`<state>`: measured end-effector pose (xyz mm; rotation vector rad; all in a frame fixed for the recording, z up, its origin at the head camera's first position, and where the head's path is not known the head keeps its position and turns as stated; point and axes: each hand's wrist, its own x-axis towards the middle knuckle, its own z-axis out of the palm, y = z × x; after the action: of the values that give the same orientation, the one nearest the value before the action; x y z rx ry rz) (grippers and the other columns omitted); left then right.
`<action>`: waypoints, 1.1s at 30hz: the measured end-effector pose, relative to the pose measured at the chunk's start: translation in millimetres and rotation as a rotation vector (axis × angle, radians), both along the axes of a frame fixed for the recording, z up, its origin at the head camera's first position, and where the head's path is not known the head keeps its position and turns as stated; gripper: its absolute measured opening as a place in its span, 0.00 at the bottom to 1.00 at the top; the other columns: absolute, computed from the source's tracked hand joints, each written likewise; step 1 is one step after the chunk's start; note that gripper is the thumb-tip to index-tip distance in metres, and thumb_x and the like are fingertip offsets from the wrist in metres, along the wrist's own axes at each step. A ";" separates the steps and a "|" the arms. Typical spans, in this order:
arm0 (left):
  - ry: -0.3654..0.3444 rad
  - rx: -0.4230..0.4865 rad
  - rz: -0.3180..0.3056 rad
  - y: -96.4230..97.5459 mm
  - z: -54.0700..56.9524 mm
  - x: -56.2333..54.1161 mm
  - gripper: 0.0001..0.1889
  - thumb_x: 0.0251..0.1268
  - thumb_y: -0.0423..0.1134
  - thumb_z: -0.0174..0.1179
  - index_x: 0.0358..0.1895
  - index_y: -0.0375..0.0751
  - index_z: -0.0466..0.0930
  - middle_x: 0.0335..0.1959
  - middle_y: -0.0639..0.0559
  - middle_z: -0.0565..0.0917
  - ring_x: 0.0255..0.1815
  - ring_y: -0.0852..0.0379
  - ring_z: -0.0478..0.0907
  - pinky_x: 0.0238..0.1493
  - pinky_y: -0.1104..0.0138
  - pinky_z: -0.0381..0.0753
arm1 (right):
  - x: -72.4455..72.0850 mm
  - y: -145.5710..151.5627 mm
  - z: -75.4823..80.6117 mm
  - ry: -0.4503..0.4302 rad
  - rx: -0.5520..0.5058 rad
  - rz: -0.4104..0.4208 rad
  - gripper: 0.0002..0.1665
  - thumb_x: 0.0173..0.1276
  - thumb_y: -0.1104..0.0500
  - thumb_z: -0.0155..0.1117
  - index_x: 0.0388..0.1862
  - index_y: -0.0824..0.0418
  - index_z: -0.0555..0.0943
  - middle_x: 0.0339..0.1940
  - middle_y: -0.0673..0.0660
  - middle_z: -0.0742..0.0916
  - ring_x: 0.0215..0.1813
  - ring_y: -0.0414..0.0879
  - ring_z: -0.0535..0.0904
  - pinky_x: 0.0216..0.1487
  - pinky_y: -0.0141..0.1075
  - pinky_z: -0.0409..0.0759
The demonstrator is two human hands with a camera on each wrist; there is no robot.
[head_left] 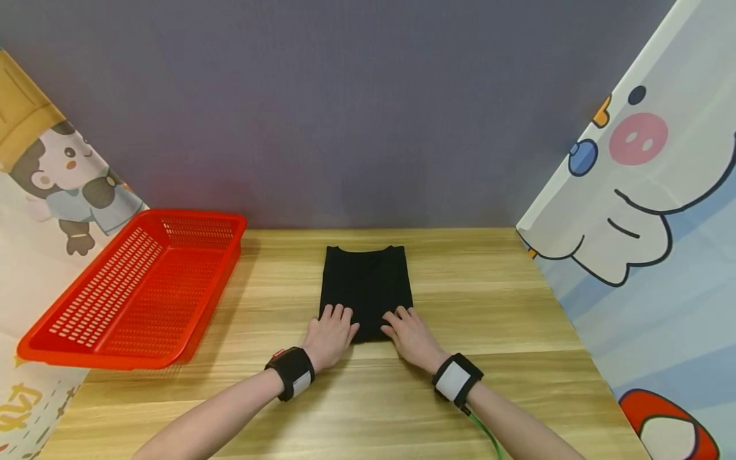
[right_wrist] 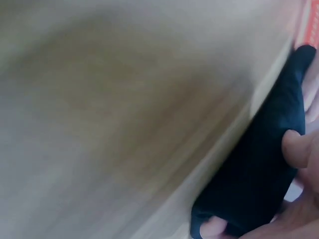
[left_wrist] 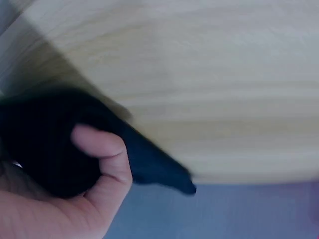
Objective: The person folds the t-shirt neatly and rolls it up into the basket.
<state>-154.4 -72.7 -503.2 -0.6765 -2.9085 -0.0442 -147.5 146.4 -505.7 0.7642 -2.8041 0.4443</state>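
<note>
A black shirt, folded to a small rectangle with a dipped neckline at its far edge, lies on the wooden table. On its near left corner is my left hand, with the thumb toward the middle. My right hand is at the near right corner, mirroring it. In the left wrist view the thumb bends over the black cloth, the other fingers mostly hidden behind it. The right wrist view, blurred, has the right thumb pressing a folded band of the cloth, a fingertip showing below.
A red plastic basket with slotted sides stands at the table's left edge. A grey panel rises behind the table. Printed cartoon sheets flank both sides. A green cable runs from the right wristband.
</note>
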 end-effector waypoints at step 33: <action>-0.137 0.018 -0.042 -9.0 1.9 -16.7 0.19 0.79 0.55 0.46 0.51 0.45 0.78 0.50 0.49 0.81 0.55 0.46 0.75 0.35 0.53 0.79 | -10.2 0.5 4.5 -0.047 0.051 -0.026 0.18 0.70 0.48 0.66 0.52 0.56 0.82 0.39 0.56 0.81 0.40 0.53 0.76 0.35 0.45 0.82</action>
<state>-171.1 -81.7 -501.2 -0.7605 -3.0196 -0.1270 -157.7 146.9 -501.3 0.7363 -2.8756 0.3926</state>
